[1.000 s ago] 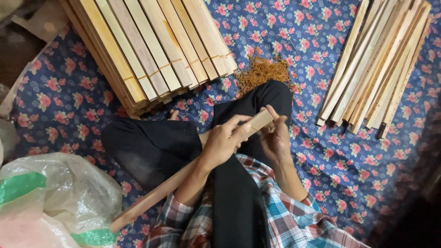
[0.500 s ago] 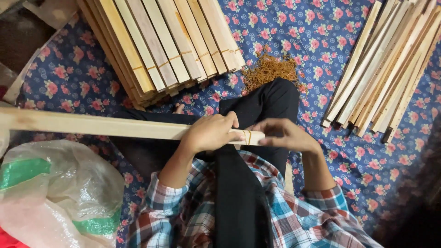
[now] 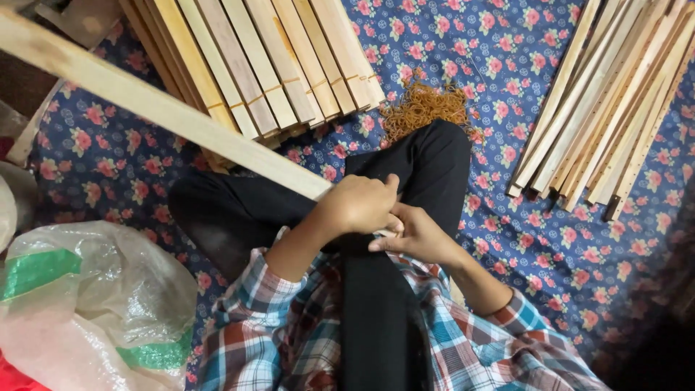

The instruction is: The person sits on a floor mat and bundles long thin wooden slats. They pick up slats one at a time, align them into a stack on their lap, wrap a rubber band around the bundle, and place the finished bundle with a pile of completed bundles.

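Swung upward since half a second ago, the long pale wooden slat (image 3: pixel 166 108) now slants toward the upper left. Left hand (image 3: pixel 358 206) is clenched round its near end. Right hand (image 3: pixel 413 233) touches the same end, its grip hidden.

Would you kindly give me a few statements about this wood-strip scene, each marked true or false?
1. The left hand grips one end of a long wooden strip. True.
2. The right hand rests on the loose slats at the right. False: it is at the strip's end, beside the left hand.
3. A pile of orange rubber bands lies on the floral cloth. True.
4. The bundled slats at the top are stacked upright. False: they lie flat, tied with thin bands.
5. A clear plastic bag sits at the lower left. True.
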